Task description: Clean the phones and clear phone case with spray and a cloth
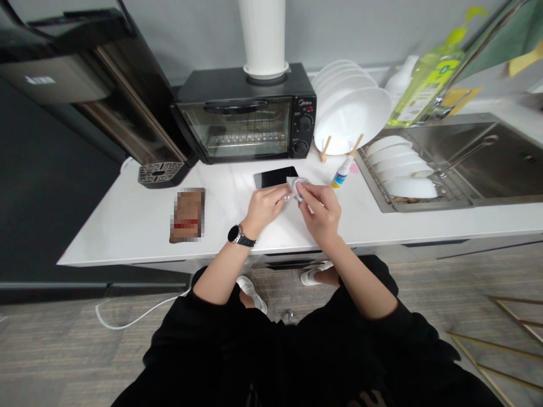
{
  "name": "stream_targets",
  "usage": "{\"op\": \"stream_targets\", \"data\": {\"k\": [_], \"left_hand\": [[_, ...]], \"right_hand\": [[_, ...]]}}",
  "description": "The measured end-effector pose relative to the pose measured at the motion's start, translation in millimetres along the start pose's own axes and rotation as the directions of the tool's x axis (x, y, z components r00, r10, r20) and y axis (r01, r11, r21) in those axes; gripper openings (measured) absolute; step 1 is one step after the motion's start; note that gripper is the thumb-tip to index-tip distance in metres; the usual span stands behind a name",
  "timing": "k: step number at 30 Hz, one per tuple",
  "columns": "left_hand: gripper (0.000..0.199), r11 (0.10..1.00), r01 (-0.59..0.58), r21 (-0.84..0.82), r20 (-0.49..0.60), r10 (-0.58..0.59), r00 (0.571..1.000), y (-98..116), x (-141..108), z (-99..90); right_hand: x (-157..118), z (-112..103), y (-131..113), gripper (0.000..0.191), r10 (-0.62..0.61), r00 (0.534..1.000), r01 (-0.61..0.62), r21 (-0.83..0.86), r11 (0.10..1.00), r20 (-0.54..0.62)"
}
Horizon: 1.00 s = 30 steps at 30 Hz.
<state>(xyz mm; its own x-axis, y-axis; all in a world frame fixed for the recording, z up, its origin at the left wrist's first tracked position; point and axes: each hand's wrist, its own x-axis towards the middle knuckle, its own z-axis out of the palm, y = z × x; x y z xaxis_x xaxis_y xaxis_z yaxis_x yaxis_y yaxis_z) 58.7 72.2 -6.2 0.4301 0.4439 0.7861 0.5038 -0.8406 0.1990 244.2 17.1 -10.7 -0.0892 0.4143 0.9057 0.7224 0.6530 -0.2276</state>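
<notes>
Over the white counter, my right hand (320, 212) pinches a crumpled whitish cloth (296, 185). My left hand (265, 208), with a watch on its wrist, is closed just left of the cloth, on a small clear object at its fingertips that I cannot make out. Behind my hands a black phone (275, 177) lies flat on the counter. A small spray bottle (341, 172) with a blue and yellow label stands to the right of the phone. Further left lies a flat brown, pixelated item (188, 215).
A black toaster oven (246, 130) with a white pot (265, 39) on top stands at the back. White plates (352, 118) fill a rack beside it. The sink (483, 169) with bowls (403, 167) is at the right, a drink machine (127, 96) at the left.
</notes>
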Motion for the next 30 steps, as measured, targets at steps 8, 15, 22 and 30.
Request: {"op": "stream_targets", "data": {"k": [8, 15, 22, 30], "left_hand": [[0.028, 0.995, 0.040, -0.089, 0.027, -0.038, 0.999, 2, 1, -1.2], [0.033, 1.000, 0.016, 0.007, -0.009, -0.016, 1.000, -2, -1, 3.3], [0.027, 0.999, -0.012, 0.031, 0.025, 0.011, 1.000, -9, -6, 6.6], [0.033, 0.998, 0.000, 0.058, -0.004, 0.000, 1.000, -7, -5, 4.6]], "right_hand": [[1, -1, 5, 0.052, 0.077, 0.995, -0.077, 0.002, 0.997, -0.067], [0, 6, -18, 0.050, 0.042, 0.999, -0.042, 0.013, 0.999, -0.014], [0, 11, -31, 0.045, -0.044, 0.999, 0.043, 0.077, 0.996, 0.014], [-1, 5, -14, 0.055, -0.097, 0.995, 0.095, 0.043, 0.995, 0.032]]}}
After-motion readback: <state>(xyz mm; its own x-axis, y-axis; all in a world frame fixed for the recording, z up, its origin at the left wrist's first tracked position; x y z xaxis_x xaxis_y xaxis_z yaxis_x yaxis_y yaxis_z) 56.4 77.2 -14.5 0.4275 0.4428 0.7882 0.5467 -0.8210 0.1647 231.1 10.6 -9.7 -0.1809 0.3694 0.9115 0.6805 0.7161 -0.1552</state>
